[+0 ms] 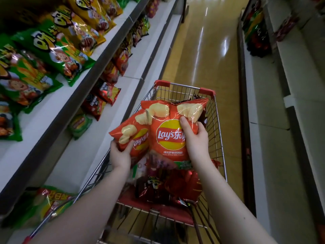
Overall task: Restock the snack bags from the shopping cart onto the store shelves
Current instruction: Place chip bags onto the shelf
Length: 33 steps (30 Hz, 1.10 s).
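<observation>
Two orange Lay's chip bags hang above the wire shopping cart (218,120). My left hand (120,152) grips the smaller-looking bag (131,133) at its lower left edge. My right hand (194,136) holds the larger bag (167,131) by its right side, thumb across the front. The large bag overlaps the other one. Below them, several dark red snack bags (168,187) lie in the cart. The white store shelves (73,110) run along my left.
Green and yellow snack bags (52,50) fill the upper left shelf; red bags (103,95) stand on the shelf below, beside bare white shelf space. Another shelf unit (267,120) lines the right side. A shiny yellow aisle floor (207,50) stretches ahead of the cart.
</observation>
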### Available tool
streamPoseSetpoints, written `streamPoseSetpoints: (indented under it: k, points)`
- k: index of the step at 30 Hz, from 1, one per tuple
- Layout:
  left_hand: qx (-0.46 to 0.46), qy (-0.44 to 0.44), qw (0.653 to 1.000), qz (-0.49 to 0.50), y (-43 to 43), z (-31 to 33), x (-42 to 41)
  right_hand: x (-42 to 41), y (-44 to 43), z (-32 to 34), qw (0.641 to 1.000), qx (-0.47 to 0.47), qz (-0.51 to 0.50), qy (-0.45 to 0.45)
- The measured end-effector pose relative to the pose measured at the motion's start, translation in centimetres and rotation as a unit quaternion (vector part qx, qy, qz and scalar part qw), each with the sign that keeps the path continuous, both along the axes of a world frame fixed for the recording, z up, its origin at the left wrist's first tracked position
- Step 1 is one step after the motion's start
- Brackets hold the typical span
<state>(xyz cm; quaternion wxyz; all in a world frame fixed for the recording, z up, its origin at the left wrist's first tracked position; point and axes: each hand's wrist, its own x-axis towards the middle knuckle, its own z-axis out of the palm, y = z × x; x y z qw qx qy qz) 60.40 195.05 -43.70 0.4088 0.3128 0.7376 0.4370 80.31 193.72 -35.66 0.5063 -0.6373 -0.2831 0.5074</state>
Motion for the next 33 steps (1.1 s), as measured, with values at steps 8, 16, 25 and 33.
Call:
streamPoseSetpoints:
  k: [8,16,25,33]
  points:
    - [0.094,-0.101,0.989,-0.053,-3.6,8.9,-1.6,-1.6,-4.1,5.0,0.999,0.018,0.003,-0.050]
    - [0.127,-0.180,0.973,-0.065,-10.8,16.7,-2.2,-0.4,-12.6,11.2,0.997,0.048,-0.003,-0.054]
    - [0.151,-0.097,0.976,-0.121,-16.5,21.3,1.9,3.4,-19.8,15.5,0.996,0.035,-0.026,-0.078]
    - [0.133,-0.025,0.981,-0.136,-17.2,23.1,8.8,10.5,-20.5,16.9,0.997,0.010,0.062,-0.033]
